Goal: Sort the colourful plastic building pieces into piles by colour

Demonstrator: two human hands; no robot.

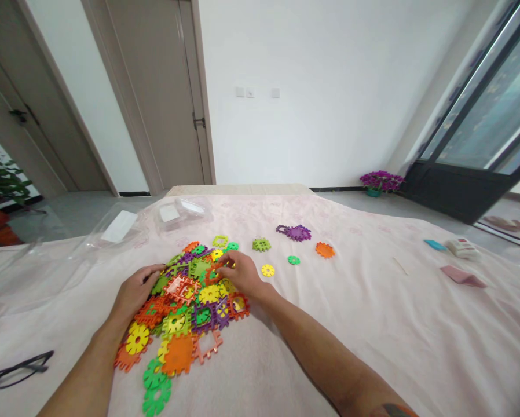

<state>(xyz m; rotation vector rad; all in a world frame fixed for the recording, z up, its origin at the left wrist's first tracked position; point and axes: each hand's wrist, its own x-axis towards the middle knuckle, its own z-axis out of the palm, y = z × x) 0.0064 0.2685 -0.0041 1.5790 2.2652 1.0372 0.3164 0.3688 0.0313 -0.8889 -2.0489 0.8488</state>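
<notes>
On the pink cloth (351, 324) straight before you sits the heap of plastic pieces (186, 315), orange, yellow, green and purple all tangled together. Your left hand (136, 292) lies on the heap's left edge, its fingers loosely spread and bent over the pieces, gripping nothing that shows. Your right hand (241, 273) rests on the heap's far right corner, its fingers drawn narrow and curled down among the pieces; you cannot tell whether they pinch one.

Just right of the heap lies a yellow disc (267, 270), then a small green disc (293, 260) and an orange piece (325, 250). Behind these are a green square (261, 244) and a purple piece (297, 233). Behind the heap to the left lie clear plastic bags (173, 213). Well left of the heap, near you, lie dark glasses (14, 372).
</notes>
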